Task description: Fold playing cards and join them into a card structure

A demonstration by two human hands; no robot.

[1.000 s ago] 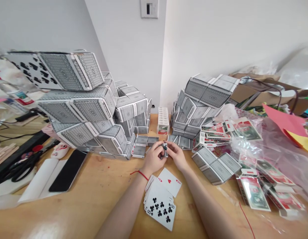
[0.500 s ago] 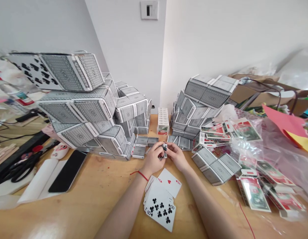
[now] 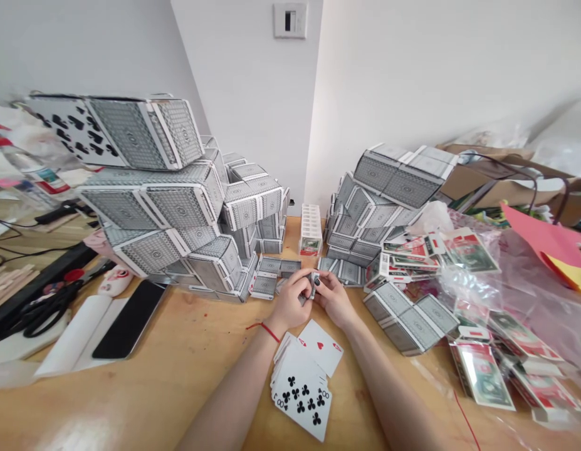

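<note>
On table (image 3: 187, 388), nearest, loose cards (image 3: 302, 404) lie face up, ace of hearts (image 3: 321, 346) at far side. Just beyond, left hand (image 3: 293, 300) and right hand (image 3: 334, 300) close together, both pinching small card piece (image 3: 313, 293), largely hidden. Card block (image 3: 407, 316) right of right hand. Farther back, left card stack (image 3: 165, 200), right card stack (image 3: 365, 210), row of small boxes (image 3: 310, 228) between, wall (image 3: 252, 81) behind.

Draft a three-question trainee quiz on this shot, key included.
1. Which wrist wears the red band: (a) left or (b) right?
2. True or false: the ace lies face up.
3. Fill in: the flat black ____ lies between the scissors and the left hand.

Key: 1. a; 2. true; 3. phone.
</note>
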